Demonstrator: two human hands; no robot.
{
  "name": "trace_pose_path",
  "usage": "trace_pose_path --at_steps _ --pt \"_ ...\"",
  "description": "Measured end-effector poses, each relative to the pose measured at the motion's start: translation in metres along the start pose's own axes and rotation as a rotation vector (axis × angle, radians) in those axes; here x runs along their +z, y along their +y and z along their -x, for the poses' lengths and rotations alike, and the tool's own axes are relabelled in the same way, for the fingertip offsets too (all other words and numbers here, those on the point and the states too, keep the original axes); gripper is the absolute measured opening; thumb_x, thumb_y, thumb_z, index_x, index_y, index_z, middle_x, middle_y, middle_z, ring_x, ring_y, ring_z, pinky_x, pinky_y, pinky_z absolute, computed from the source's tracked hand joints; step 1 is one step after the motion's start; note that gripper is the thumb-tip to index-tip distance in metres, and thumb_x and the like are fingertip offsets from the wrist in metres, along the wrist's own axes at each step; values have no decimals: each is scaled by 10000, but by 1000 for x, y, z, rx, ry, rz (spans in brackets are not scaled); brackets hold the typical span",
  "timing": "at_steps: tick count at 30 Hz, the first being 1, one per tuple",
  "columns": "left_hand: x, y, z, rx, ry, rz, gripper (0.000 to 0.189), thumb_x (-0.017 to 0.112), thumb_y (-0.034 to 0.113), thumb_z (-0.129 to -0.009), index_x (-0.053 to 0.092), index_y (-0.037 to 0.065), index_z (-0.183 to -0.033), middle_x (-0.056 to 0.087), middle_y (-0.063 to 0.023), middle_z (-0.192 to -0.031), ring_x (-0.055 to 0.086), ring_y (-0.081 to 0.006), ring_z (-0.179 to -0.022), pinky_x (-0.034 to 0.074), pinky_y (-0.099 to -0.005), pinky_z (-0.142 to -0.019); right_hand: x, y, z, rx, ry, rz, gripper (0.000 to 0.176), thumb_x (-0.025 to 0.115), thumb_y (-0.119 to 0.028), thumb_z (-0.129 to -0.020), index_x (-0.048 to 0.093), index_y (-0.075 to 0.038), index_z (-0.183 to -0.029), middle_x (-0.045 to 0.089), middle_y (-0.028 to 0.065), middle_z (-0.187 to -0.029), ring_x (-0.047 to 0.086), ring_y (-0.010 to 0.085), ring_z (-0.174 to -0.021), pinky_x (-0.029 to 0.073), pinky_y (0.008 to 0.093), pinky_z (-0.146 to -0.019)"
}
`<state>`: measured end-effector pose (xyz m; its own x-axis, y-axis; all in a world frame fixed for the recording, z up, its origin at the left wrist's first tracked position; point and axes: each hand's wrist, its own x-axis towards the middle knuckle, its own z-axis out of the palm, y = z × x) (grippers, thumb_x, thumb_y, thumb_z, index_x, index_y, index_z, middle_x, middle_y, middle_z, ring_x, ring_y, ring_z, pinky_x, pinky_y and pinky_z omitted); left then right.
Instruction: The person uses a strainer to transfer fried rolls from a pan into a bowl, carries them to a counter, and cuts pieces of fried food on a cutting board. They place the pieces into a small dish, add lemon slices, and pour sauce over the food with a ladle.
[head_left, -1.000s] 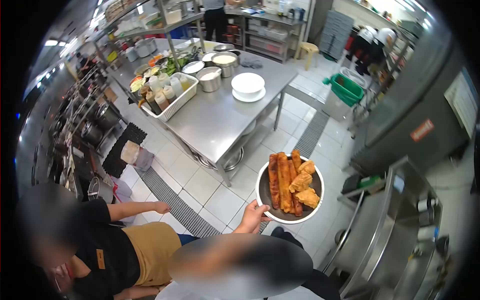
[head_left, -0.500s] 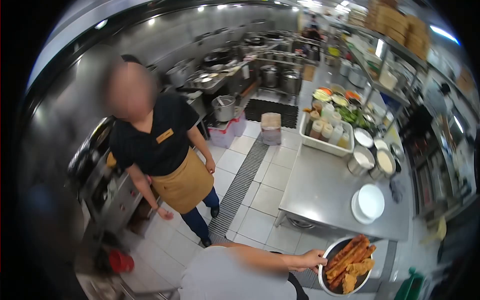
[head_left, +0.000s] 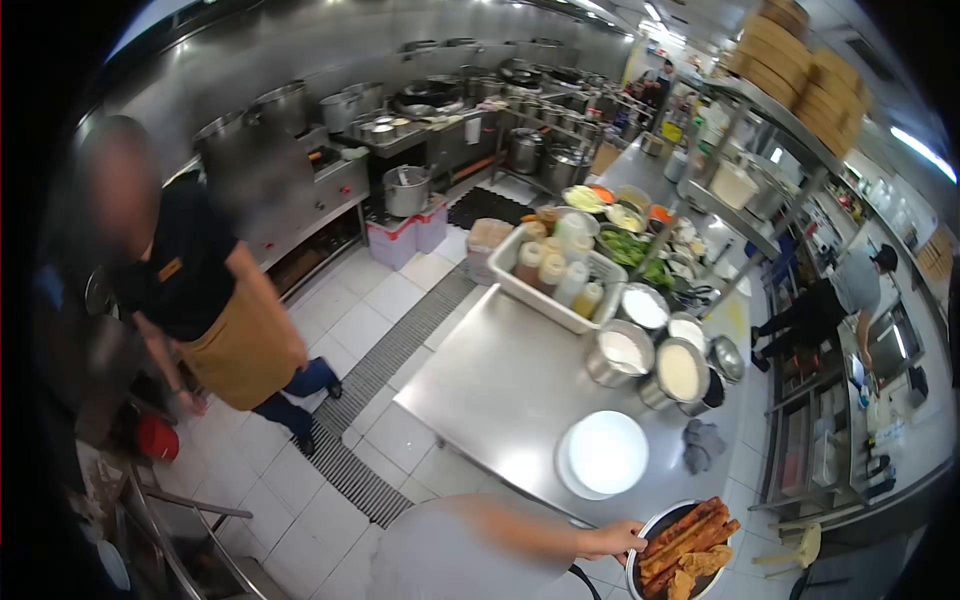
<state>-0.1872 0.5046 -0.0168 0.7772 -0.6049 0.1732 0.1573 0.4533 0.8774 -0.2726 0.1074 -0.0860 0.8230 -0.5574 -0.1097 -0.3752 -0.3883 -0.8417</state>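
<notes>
At the bottom right, my left hand (head_left: 612, 541) is closed on the left rim of a round pale-rimmed bowl (head_left: 634, 578). Long reddish-brown fried sticks (head_left: 688, 537) lie side by side in the bowl, with lumpy golden fried pieces (head_left: 698, 570) in front. My left arm reaches out from a grey sleeve at the bottom of the view. Just above the bowl, a stack of white plates (head_left: 604, 454) stands on the steel table (head_left: 492, 385). My right hand is out of view.
White tub (head_left: 508, 290) of squeeze bottles and several steel pots (head_left: 618, 352) stand on the table; a grey cloth (head_left: 703, 445) lies nearby. A person in a tan apron (head_left: 238, 355) stands left, another (head_left: 855, 285) works at right. Bamboo steamers (head_left: 775, 60) top the shelf.
My view has swung right, bringing the table nearer. The aproned person now appears further left, and the worker at right shows clearly. The bowl stays in my left hand.
</notes>
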Motion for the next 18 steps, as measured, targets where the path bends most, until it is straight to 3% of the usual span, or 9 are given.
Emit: trace_pose_path --at_steps 3,9,14,15,18 --pt "18 1 -62 -12 48 -18 270 623 196 -827 640 46 -1051 628 -48 -857 643 -130 -704 572 -277 -553 -9 -9 -51 22 -87 26 243 574 -272 -951 579 -36 -1010 639 127 -839 620 271 -664 535 409 -564" --pt "28 22 -85 -17 260 99 222 625 116 -880 627 37 -1087 665 -44 -925 661 -119 -775 574 -246 -585 -40 97 -71 281 -195 38 232 575 -262 -944 589 -31 -927 638 120 -785 621 274 -630 535 416 -560" --pt "24 2 -120 103 601 211 182 643 94 -879 626 60 -1056 666 -36 -934 654 -125 -790 575 -276 -630 -76 145 -167 367 -280 -5 242 575 -254 -938 598 -26 -859 637 113 -740 622 275 -601 536 421 -557" --pt "59 -6 -152 123 684 188 188 637 94 -879 623 61 -1064 669 -38 -941 653 -127 -790 575 -282 -637 -102 157 -207 359 -304 -16 246 575 -252 -937 599 -26 -845 637 112 -731 623 276 -596 536 422 -557" --pt "83 -26 -181 193 907 266 227 615 89 -880 612 53 -1104 675 -47 -950 658 -137 -777 580 -285 -641 -124 130 -330 235 -347 -48 261 575 -247 -933 604 -23 -804 637 108 -703 623 277 -578 536 425 -555"
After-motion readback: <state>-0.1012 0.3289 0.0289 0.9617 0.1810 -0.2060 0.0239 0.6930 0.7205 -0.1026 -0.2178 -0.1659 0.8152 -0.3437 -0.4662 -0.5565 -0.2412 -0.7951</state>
